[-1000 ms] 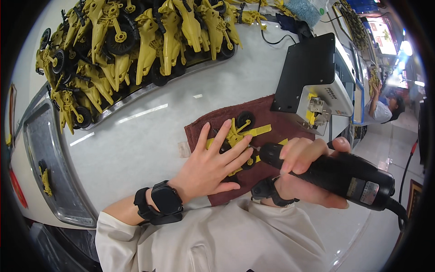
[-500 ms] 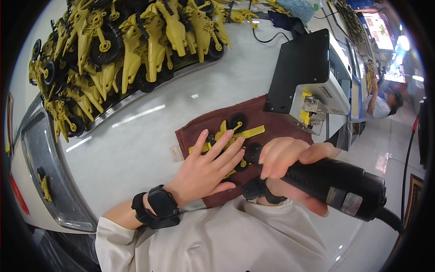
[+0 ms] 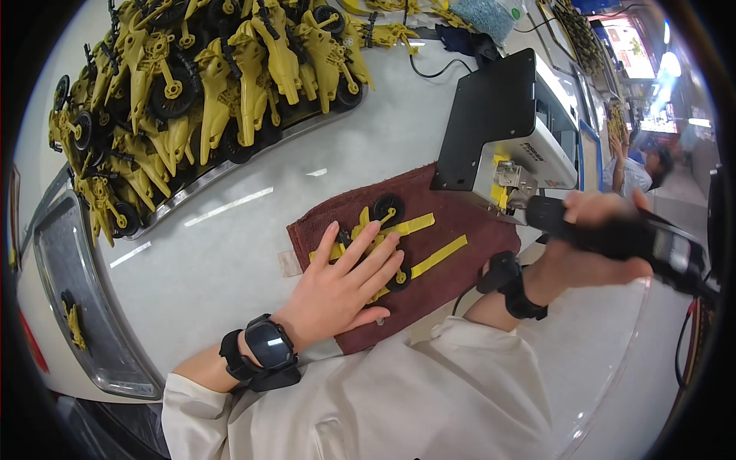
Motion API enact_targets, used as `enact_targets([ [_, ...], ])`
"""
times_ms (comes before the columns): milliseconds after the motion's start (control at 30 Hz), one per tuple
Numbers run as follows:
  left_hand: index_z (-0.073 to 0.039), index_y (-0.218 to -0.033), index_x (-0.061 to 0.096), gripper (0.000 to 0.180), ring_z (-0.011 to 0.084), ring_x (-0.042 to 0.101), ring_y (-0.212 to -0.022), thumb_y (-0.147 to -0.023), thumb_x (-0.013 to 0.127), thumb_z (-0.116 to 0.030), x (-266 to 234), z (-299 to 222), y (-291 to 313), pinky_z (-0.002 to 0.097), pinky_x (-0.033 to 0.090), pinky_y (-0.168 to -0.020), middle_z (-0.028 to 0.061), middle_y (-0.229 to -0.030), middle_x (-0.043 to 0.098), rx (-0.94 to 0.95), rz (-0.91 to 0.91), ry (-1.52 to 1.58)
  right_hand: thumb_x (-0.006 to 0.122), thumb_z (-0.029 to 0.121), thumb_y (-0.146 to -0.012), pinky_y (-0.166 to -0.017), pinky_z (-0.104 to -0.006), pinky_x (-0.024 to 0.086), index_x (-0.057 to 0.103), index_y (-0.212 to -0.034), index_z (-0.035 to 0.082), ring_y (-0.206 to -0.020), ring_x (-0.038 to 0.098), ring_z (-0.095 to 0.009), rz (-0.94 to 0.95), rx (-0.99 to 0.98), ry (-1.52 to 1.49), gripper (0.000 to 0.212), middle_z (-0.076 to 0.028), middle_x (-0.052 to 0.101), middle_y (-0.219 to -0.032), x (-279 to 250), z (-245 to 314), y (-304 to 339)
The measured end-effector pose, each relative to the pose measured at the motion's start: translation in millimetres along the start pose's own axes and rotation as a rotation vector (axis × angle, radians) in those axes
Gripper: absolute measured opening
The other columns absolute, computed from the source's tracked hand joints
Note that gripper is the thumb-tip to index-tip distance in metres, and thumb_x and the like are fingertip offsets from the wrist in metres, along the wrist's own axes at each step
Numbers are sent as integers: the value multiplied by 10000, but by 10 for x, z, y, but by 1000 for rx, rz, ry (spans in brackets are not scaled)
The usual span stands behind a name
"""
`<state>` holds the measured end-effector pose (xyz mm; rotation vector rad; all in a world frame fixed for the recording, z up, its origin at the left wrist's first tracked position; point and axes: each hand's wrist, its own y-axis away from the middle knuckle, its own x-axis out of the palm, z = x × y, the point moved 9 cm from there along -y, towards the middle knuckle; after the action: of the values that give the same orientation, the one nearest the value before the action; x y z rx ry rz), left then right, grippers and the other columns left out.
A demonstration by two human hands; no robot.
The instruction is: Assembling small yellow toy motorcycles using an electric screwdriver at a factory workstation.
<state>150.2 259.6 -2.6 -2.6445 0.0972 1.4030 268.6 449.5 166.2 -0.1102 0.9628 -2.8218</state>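
My left hand point(image 3: 331, 290) lies flat, fingers spread, over a yellow toy motorcycle point(image 3: 388, 208) with black wheels, which rests on a folded maroon cloth point(image 3: 452, 287). The hand covers much of the toy's middle. Two yellow strips point(image 3: 439, 256) show on the cloth beside it. My right hand point(image 3: 586, 253), blurred by motion, is wrapped round a black corded electric screwdriver point(image 3: 671, 253). The driver's front end is close to the metal outlet of a black and silver box machine point(image 3: 491, 115); I cannot tell whether they touch. Yellow tape marks that outlet.
Yellow toy motorcycles point(image 3: 249, 84) are heaped in a metal tray at the far left. A second metal tray point(image 3: 92, 268) at the left holds one small yellow toy. A cable point(image 3: 441, 75) runs behind the machine. Another person point(image 3: 636, 172) sits at the far right.
My right hand has lifted the electric screwdriver off the toy and carried it right, to the machine's outlet. My left hand stays on the toy. The view has shifted slightly.
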Motion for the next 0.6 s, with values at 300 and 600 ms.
enact_targets([
  [300, -106, -1319, 451, 686, 324, 256, -1363, -795, 575, -531, -4, 20, 29, 584, 157, -1071, 77, -1434, 358, 14, -22, 37, 636, 679, -708, -580, -401, 447, 279, -1318, 16, -591, 564, -263, 511, 172, -700, 969, -133, 569, -739, 744, 216, 837],
  [600, -103, -1267, 489, 668, 277, 229, -1375, -757, 621, -514, -26, 31, 53, 541, 181, -1091, 55, -1411, 373, 22, -39, 31, 561, 748, -705, -526, -373, 416, 313, -1298, 21, -506, 518, -229, 504, 124, -674, 970, -103, 523, -676, 1087, 66, 1004],
])
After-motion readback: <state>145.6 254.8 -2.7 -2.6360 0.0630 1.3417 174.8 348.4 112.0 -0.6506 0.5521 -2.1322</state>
